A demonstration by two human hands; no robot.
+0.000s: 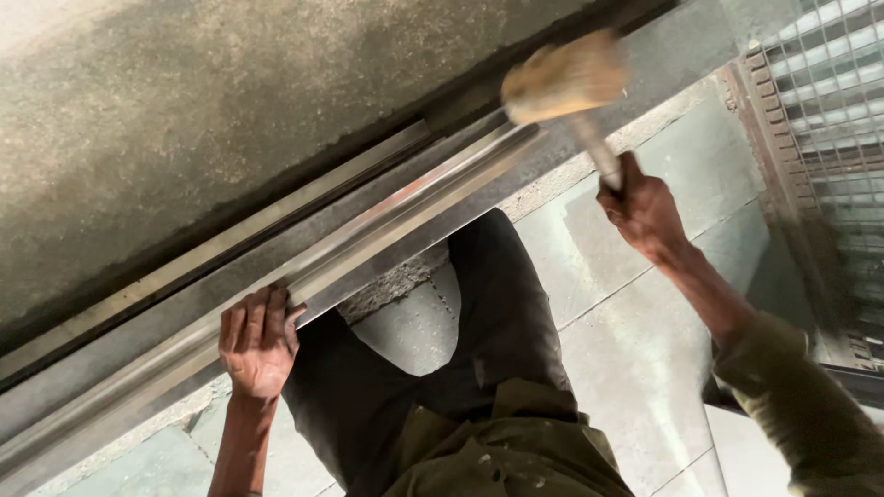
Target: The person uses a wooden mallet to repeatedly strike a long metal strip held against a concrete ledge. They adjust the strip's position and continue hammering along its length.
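My right hand (643, 210) grips the handle of a wooden mallet (564, 81). Its blurred head hangs over the far end of a long shiny metal rail (387, 225). The rail runs diagonally along a grey floor track at the foot of a rough concrete wall (212, 120). My left hand (258, 340) presses down on the near part of the rail, fingers curled over its edge. My dark trouser leg (497, 313) lies between the two hands.
Grey stone floor slabs (635, 350) spread under me to the right. A metal grille (829, 110) with a brick-coloured frame stands at the upper right. A patch of broken mortar (396, 285) sits beside the track by my knee.
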